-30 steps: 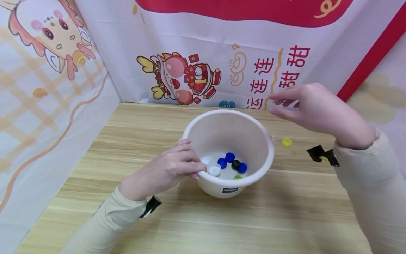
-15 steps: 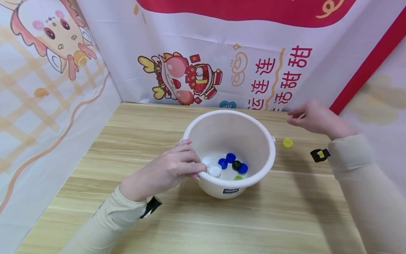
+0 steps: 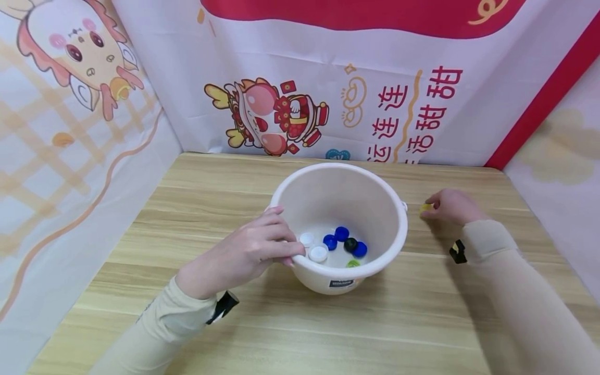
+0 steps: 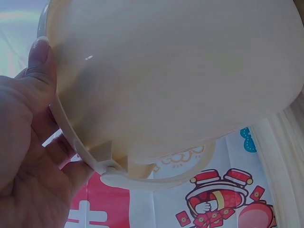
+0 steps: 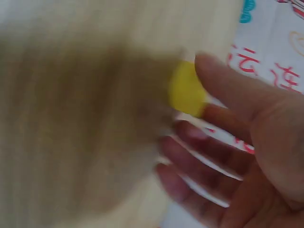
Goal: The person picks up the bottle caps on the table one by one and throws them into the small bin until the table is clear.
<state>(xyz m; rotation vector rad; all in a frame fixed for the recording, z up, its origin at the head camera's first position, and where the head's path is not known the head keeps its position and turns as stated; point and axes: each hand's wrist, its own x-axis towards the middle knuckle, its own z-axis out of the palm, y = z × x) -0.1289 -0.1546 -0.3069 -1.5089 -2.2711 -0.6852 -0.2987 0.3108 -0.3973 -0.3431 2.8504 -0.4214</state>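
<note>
A white plastic bucket (image 3: 337,208) stands upright on the wooden table. My left hand (image 3: 255,242) grips its left rim; in the left wrist view the thumb (image 4: 40,64) lies against the outer wall, with the other fingers over the edge. On the bucket's floor lie blue bottle caps (image 3: 341,233), white caps (image 3: 319,253), a black cap (image 3: 350,245) and a light green cap (image 3: 353,263). Right of the bucket, my right hand (image 3: 453,206) pinches a yellow bottle cap (image 5: 187,90) between thumb and index finger, low over the table, the other fingers spread loosely.
The wooden table (image 3: 225,333) runs back to a printed cloth (image 3: 281,47) with red characters and a cartoon dragon. Another patterned cloth (image 3: 94,182) borders the left side. The bucket's handle (image 4: 166,180) hangs along its outside.
My right hand has come down from above the table, right of the bucket, to the yellow bottle cap and taken hold of it. The left hand stays on the bucket's rim.
</note>
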